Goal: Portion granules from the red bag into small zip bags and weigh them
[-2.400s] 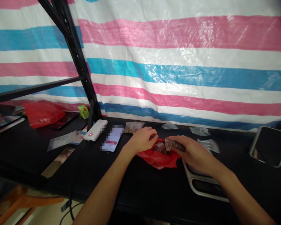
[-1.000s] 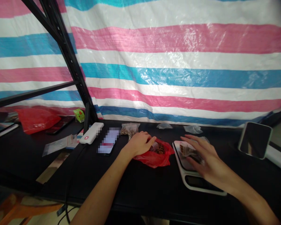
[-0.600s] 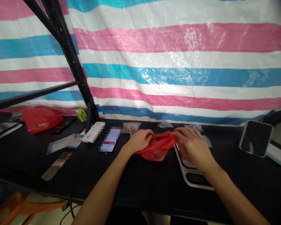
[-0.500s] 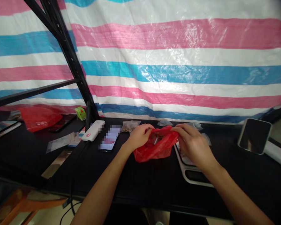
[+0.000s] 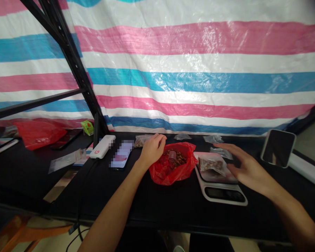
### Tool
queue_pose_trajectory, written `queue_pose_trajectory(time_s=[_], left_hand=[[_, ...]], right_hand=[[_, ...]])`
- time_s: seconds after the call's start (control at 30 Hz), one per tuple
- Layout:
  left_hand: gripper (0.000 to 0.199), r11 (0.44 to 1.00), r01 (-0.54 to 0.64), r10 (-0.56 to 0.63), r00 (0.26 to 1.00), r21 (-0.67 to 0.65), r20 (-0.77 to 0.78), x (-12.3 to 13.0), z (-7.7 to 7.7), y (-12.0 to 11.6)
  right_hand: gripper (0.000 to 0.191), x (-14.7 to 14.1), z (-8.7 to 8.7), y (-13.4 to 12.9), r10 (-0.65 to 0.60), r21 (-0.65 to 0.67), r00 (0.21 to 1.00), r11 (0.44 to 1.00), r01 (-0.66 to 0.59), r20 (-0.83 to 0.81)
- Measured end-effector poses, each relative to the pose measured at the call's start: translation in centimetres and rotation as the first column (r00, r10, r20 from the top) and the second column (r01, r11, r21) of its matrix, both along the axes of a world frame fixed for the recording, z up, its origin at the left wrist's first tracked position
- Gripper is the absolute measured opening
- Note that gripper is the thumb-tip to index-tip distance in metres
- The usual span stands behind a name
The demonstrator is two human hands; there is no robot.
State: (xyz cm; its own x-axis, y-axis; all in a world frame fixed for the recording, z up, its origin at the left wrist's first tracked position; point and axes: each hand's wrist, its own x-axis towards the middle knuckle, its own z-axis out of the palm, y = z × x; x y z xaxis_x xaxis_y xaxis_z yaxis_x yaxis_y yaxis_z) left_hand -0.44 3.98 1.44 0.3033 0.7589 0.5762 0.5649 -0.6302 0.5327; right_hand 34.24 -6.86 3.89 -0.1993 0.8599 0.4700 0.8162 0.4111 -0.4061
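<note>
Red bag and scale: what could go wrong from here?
1. The red bag gapes open with loose brown bits and a small cup inside; a tug by the left hand at its rim might spill some.
2. Its edge crowds the scale; if they touch, which I can't tell, the reading could be off.
3. The right hand hovers near the clear bag on the scale and might nudge it.

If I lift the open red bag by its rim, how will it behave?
Probably floppy: the red bag is thin, creased plastic. The loose brown bits inside will likely slide to the low side and could spill through the wide mouth. The cup among them may shift or tip too.
</note>
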Motion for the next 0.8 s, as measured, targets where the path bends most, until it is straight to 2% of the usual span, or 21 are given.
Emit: queue_pose_trajectory(time_s=[0.1, 0.2, 0.27, 0.47, 0.57, 0.67, 0.8], left_hand=[[0.027, 1.0, -0.006, 0.004, 0.985, 0.008, 0.171, 0.2, 0.2, 0.0], [0.031, 0.997, 0.015, 0.012, 0.933, -0.072, 0.361, 0.6, 0.4, -0.2], [0.033, 0.993, 0.028, 0.024, 0.901, -0.113, 0.433, 0.8, 0.6, -0.4], [0.034, 0.995, 0.018, 0.029, 0.886, -0.097, 0.463, 0.9, 0.6, -0.6], [0.033, 0.996, 0.015, 0.028, 0.892, -0.091, 0.452, 0.9, 0.5, -0.6], [0.033, 0.995, 0.013, 0.035, 0.89, -0.101, 0.456, 0.9, 0.3, -0.5], [0.033, 0.993, 0.012, 0.043, 0.884, -0.114, 0.465, 0.9, 0.3, -0.5]], right_hand=[[0.07, 1.2, -0.2, -0.9, -0.001, -0.057, 1.0, 0.998, 0.001, 0.005], [0.059, 0.9, -0.7, -1.5, 0.021, -0.108, 0.999, 0.994, -0.017, 0.032], [0.057, 0.2, -1.2, -1.6, 0.039, -0.123, 0.998, 0.992, -0.031, 0.057], [0.07, -1.4, -3.0, 0.3, 0.038, -0.152, 0.995, 0.988, -0.024, 0.093], [0.053, -1.9, -3.3, 1.2, 0.037, -0.192, 0.999, 0.981, -0.032, 0.025], [0.044, -2.7, -2.4, 1.3, 0.008, -0.204, 0.992, 0.978, -0.034, -0.128], [0.047, -5.2, 1.1, 0.5, -0.028, -0.049, 0.946, 0.999, 0.013, -0.324]])
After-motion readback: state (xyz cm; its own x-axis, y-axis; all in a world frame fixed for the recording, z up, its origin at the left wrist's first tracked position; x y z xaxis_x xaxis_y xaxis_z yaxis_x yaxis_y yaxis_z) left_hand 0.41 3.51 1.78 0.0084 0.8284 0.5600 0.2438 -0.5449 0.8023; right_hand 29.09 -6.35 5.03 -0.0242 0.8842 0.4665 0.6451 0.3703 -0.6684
